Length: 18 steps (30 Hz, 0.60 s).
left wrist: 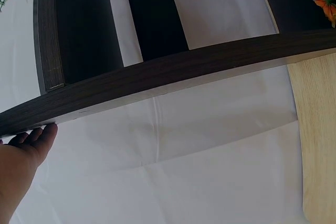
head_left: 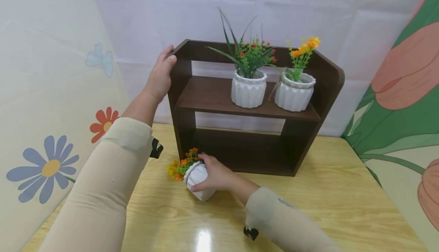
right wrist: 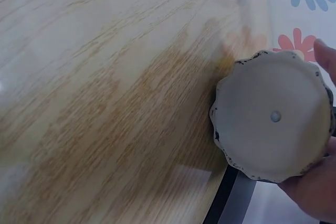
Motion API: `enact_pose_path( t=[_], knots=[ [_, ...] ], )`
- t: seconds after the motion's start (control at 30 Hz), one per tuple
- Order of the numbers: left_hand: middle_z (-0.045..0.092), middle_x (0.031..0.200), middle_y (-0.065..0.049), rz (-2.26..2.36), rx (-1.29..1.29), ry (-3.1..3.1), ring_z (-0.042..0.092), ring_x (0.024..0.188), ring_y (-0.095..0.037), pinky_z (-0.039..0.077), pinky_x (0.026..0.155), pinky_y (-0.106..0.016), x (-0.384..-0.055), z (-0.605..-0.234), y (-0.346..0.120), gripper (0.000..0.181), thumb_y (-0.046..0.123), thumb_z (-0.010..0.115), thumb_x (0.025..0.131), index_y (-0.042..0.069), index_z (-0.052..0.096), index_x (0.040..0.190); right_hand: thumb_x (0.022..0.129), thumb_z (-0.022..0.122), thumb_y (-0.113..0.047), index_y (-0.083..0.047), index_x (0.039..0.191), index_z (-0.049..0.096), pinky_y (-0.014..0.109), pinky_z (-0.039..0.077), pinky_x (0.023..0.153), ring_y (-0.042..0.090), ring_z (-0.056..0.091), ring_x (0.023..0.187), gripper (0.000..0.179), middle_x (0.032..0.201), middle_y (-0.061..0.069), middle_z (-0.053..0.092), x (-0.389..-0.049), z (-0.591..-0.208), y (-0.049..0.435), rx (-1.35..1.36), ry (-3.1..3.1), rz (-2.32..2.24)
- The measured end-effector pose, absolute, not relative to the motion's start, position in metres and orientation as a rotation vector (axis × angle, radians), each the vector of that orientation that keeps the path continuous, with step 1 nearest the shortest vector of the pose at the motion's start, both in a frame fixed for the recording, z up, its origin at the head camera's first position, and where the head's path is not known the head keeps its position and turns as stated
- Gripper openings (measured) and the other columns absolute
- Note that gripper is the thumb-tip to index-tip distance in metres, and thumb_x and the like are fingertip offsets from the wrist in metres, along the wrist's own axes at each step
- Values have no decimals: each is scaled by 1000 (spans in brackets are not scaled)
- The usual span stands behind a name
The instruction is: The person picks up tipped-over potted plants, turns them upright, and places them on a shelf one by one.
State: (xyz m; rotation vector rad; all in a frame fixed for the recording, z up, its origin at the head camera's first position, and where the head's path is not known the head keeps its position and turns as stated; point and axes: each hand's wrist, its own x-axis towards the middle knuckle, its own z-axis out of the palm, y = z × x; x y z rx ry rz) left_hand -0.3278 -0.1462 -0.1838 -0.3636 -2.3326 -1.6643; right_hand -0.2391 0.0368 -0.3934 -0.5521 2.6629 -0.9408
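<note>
My right hand grips a white ribbed flower pot with orange and yellow flowers. The pot is tilted, its flowers pointing left, in front of the lower left corner of a dark brown two-tier shelf. In the right wrist view the underside of the pot faces the camera, with fingers at its edge. My left hand is at the upper left side panel of the shelf. The left wrist view shows the fingertips of the left hand touching the panel's edge; the thumb is hidden there.
On the upper shelf stand a white pot with red-berried greenery and a white pot with orange flowers. The shelf stands on a light wood table. A white cloth hangs behind, with floral panels at the sides.
</note>
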Motion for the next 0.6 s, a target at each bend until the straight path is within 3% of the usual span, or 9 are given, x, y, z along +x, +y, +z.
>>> enact_pose_path(
  t=[0.23, 0.6],
  knots=[
    [17, 165, 4, -1647, -353, -2353, 19, 149, -19, 16, 122, -46, -328, -184, -145, 57, 45, 22, 102, 33, 14, 157, 68, 84, -52, -21, 152, 33, 41, 50, 93, 23, 52, 119, 103, 149, 10, 43, -241, -396, 33, -537, 2681, -853],
    [17, 165, 3, -1655, -366, -2342, 19, 149, -19, 16, 122, -45, -329, -184, -146, 57, 44, 23, 102, 32, 14, 157, 67, 83, -56, -26, 153, 27, 36, 50, 88, 19, 57, 109, 107, 134, 7, 55, -245, -394, 30, -525, 2688, -675]
  ],
)
